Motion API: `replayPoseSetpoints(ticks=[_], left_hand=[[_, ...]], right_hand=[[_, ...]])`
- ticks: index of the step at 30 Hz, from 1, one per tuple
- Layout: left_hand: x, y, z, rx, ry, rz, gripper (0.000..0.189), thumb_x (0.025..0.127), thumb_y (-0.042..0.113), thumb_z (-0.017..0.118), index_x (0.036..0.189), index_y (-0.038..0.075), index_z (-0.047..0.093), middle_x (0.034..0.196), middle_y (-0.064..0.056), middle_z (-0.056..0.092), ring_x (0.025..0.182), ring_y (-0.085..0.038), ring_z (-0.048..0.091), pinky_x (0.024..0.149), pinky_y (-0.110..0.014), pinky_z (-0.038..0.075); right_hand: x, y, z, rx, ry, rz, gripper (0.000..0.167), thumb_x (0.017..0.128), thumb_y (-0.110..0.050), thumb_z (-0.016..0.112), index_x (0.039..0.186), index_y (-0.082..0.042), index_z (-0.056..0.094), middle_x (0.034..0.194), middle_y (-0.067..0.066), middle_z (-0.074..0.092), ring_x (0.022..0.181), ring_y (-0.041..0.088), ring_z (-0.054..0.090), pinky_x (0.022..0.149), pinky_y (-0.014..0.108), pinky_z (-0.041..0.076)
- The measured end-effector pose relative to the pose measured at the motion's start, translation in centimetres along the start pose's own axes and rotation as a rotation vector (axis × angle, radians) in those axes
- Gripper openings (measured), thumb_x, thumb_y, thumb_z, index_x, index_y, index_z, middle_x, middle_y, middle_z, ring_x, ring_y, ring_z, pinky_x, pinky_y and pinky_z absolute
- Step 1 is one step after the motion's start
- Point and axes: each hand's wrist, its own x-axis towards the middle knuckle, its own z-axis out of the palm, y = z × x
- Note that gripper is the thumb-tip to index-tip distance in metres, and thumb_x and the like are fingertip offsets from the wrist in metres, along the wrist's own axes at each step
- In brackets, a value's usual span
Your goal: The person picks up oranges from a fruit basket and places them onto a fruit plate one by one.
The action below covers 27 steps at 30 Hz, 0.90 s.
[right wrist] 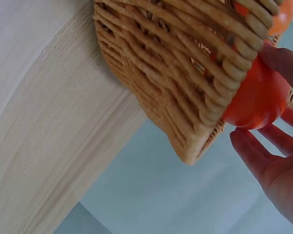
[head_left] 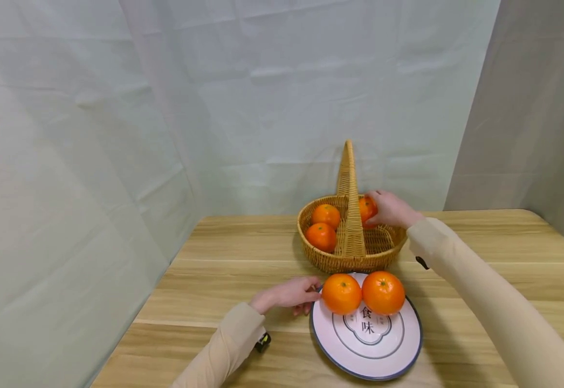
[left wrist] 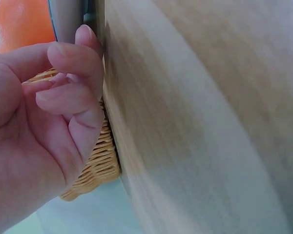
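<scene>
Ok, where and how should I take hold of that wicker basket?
Probably by the top of its handle, coming from above: it stands upright and arches over the basket, rising higher than the oranges inside.

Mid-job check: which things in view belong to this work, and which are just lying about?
Apparently in the job: held orange, wicker basket, two oranges in it, plate, two oranges on it.
Just surroundings: wooden table, pale cloth.
</scene>
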Motion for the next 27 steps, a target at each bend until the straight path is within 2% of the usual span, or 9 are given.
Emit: replayPoseSetpoints(ticks=[12, 27], left_hand=[[0.2, -0.1, -0.3, -0.015, -0.004, 0.002, 0.005, 0.095, 0.01, 0.048, 0.098, 0.007, 0.048, 0.058, -0.008, 0.054, 0.039, -0.014, 0.043, 0.037, -0.023, 0.038], [0.5, -0.3, -0.2, 0.014, 0.008, -0.002, 0.003, 0.094, 0.012, 0.048, 0.094, 0.009, 0.048, 0.058, -0.007, 0.053, 0.039, -0.013, 0.042, 0.037, -0.024, 0.038]], right_hand=[[-0.4, 0.6, -0.6, 0.03, 0.032, -0.005, 0.066, 0.069, -0.011, 0.077, 0.121, 0.009, 0.044, 0.111, 0.027, 0.047, 0.093, 0.038, 0.048, 0.073, 0.048, 0.043], [-1.2, 0.7, -1.1, 0.065, 0.055, -0.008, 0.066, 0.068, -0.008, 0.077, 0.122, 0.011, 0.044, 0.113, 0.031, 0.046, 0.098, 0.042, 0.045, 0.08, 0.052, 0.039]])
